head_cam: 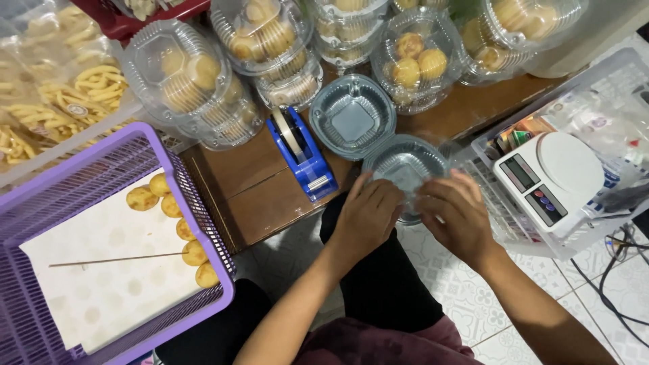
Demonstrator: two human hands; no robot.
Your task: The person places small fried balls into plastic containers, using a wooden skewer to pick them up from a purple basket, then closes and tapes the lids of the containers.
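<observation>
The low wooden table [270,182] is packed along its back edge with filled clear tubs of cookies [182,81], so your only free room is the front strip, between the purple basket [203,203] at the left front corner and the white crate [500,223] with the kitchen scale [554,176] off the right end. The empty clear clamshell [378,138] sits open at the table's front edge, one half flat on the wood, the other hanging over toward your lap. Looks super light and flimsy, thin plastic that'll buckle and slide, so pinch it by the stiffer rim, not the wall. Your left hand [368,216] and right hand [456,213] both have fingers curled on that near half's rim. The blue tape dispenser [301,152] sits just left of it.
</observation>
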